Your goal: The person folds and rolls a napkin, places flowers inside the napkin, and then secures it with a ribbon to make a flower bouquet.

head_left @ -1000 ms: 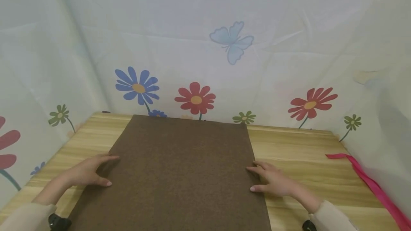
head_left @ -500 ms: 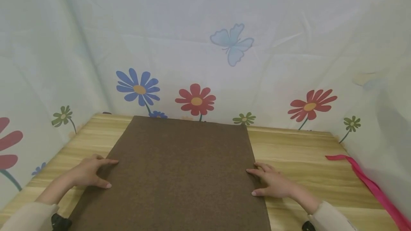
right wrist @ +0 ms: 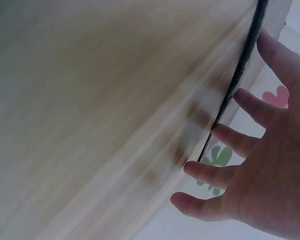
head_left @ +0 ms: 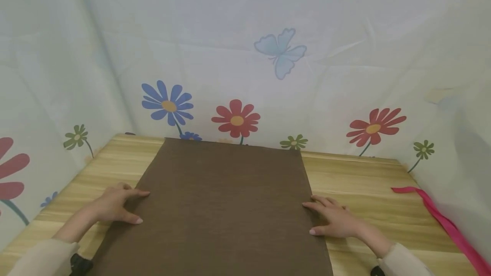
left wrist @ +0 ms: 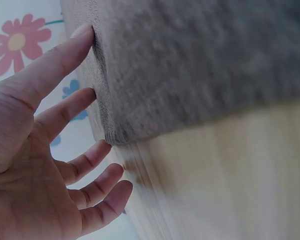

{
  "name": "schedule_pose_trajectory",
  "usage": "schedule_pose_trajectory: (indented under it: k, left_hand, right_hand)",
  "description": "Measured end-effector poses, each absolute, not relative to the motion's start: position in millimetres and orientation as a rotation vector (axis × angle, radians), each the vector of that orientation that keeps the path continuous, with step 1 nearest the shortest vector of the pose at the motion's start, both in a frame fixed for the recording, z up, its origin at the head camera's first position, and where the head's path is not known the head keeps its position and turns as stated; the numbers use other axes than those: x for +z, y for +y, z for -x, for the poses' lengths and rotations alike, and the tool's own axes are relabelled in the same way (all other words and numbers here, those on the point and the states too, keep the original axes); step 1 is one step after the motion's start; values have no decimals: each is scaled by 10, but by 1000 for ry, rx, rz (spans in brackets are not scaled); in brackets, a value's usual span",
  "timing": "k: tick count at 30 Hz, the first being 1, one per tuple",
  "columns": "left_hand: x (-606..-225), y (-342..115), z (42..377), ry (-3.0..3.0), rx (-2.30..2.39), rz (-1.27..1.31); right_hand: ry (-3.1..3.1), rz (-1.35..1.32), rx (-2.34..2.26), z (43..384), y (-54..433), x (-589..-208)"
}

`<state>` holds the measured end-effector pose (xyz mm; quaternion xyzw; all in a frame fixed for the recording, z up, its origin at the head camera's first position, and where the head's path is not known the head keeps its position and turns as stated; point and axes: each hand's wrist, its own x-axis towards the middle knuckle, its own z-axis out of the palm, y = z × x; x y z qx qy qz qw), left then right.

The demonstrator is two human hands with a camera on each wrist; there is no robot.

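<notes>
A dark brown cloth mat (head_left: 230, 199) lies flat, reaching from the back of the table to the bottom of the head view. At its left edge my left hand (head_left: 115, 203) rests with the fingers spread; the thumb and index fingertip touch the mat. My right hand (head_left: 335, 219) is at the right edge in much the same pose. Close up in the left wrist view, the fingertips (left wrist: 85, 31) meet the border of the mat (left wrist: 190, 65). From the right wrist, fingers (right wrist: 255, 107) reach along the mat's thin dark edge (right wrist: 238, 70).
Under the mat is a wood-grain table (head_left: 356, 182), showing on both sides. A pink ribbon (head_left: 441, 218) runs along the table's right side. White cloth (head_left: 215, 63) with printed flowers and a butterfly encloses the back and sides.
Both hands and the mat have shifted slightly to the right, most of it in the last half second. The head view has also moved a little. The fingers stay spread.
</notes>
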<state>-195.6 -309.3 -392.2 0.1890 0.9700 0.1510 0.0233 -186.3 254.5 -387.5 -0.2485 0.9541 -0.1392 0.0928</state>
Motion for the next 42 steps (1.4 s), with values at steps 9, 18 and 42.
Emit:
schedule_pose_trajectory:
  k: [9,18,42]
  left_hand:
    - [-3937,-2863,1967,2976,522,-618]
    - [-3917,-2630,1957,2884,618,-659]
    - [-3865,-1995,1969,2876,482,-626]
  right_hand:
    - [2839,788,-469,1862,2819,-3903]
    - [2910,820,-447,1854,3103,-3957]
    - [2933,870,-445,1764,3685,-3964]
